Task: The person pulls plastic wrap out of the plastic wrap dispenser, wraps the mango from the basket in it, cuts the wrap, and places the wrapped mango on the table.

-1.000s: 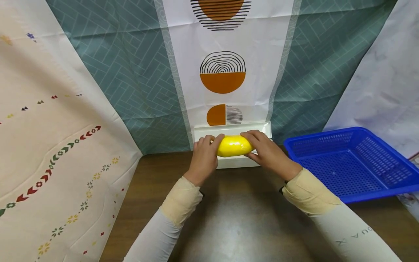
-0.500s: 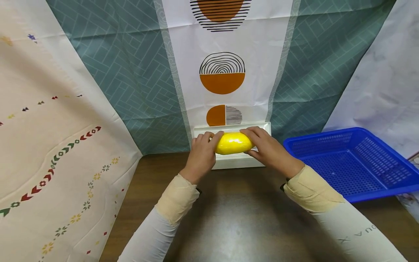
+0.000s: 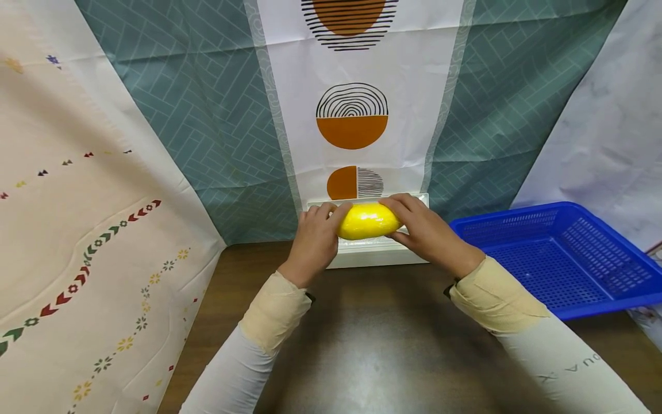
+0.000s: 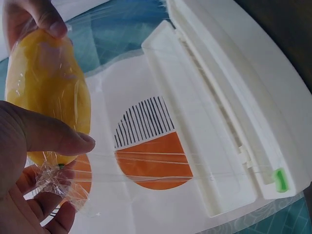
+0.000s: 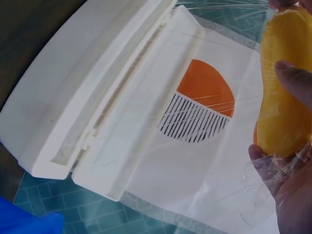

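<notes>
A smooth oblong yellow fruit [image 3: 369, 221], its exact kind unclear, is covered in clear cling film. My left hand [image 3: 316, 236] grips one end of it, thumb on top. At the other end my right hand [image 3: 426, 233] holds it with thumb and fingers. Bunched film [image 4: 58, 180] gathers at the left end, where a small green tip shows. Stretched film runs from the fruit to a white cling film dispenser [image 3: 380, 257], whose long lid [image 4: 195, 131] is folded open. A green piece [image 4: 280, 180] sits at one end of the dispenser. The hands and fruit hide part of it in the head view.
On the right stands a blue perforated plastic basket [image 3: 553, 270]. The brown wooden table [image 3: 362, 339] meets a patterned cloth [image 3: 351, 69] hung behind the dispenser. A cream printed cloth [image 3: 103, 241] closes off the left side.
Both hands have raised the yellow fruit a little, up and slightly left in the head view. More of the dispenser's front now shows below it. Both grips are kept.
</notes>
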